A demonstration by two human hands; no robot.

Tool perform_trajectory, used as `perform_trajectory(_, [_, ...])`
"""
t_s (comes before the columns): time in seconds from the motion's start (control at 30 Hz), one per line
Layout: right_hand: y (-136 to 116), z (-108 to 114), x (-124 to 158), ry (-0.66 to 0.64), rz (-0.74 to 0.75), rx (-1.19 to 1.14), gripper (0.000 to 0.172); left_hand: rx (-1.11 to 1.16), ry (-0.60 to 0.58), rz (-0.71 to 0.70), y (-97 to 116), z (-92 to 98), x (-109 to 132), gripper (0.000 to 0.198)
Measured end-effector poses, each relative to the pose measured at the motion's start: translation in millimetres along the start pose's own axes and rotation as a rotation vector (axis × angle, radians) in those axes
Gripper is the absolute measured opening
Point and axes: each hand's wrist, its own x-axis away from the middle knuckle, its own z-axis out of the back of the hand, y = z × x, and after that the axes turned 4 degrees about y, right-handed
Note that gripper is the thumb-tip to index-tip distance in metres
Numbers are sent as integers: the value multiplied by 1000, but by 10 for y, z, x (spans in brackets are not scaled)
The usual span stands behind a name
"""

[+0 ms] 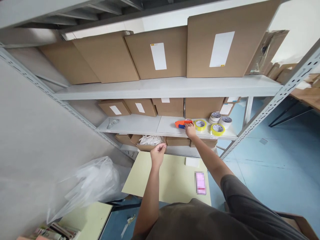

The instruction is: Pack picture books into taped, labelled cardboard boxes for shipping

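My right hand (190,130) is closed on an orange and blue tape dispenser (180,124) at the middle shelf (165,124). Just right of it, a roll of yellow-edged clear tape (200,125) lies on the same shelf. Lower and further left, my left hand (158,155) is raised above the pale yellow table (170,180), its fingertips pinched together. Whatever those fingers may hold is too small to make out. Close beyond the left hand is an open carton (147,146) with white crumpled items (151,140) inside.
Large cardboard boxes (160,71) line the upper shelf. More tape rolls (217,129) are at the middle shelf's right end, near the perforated rack post (265,110). A white box (192,162) and a blurred pink item (200,182) rest on the table. Clear plastic sheeting (97,180) bulges at left.
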Motion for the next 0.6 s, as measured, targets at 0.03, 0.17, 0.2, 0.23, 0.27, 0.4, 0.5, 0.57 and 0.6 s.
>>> perform_trajectory(0.03, [-34,8,-16,-3,29,3,49,-10,0,2,-10,24,7,32])
perform_trajectory(0.17, [-108,35,-41,-54,83,-35,49,-29,13,1,-54,115,49,32])
perform_trajectory(0.2, [-125,31,-34,-61,83,-46,48,-29,16,4,-64,126,61,31])
perform_trajectory(0.23, [-147,21,-23,-69,83,-56,48,-30,17,9,-73,131,73,31])
perform_trajectory(0.27, [-173,6,-11,-83,81,-63,47,-30,16,15,-81,129,84,31])
perform_trajectory(0.4, [-281,-62,-2,-170,19,-24,44,-34,-18,17,-91,98,120,30])
perform_trajectory(0.5, [-312,-90,-45,-193,-69,42,40,-49,-32,2,-77,105,142,29])
perform_trajectory(0.57, [-308,-98,-73,-193,-100,53,40,-59,-18,-4,-65,132,153,28])
perform_trajectory(0.6, [-303,-99,-78,-185,-107,49,40,-61,-5,-3,-62,149,155,28])
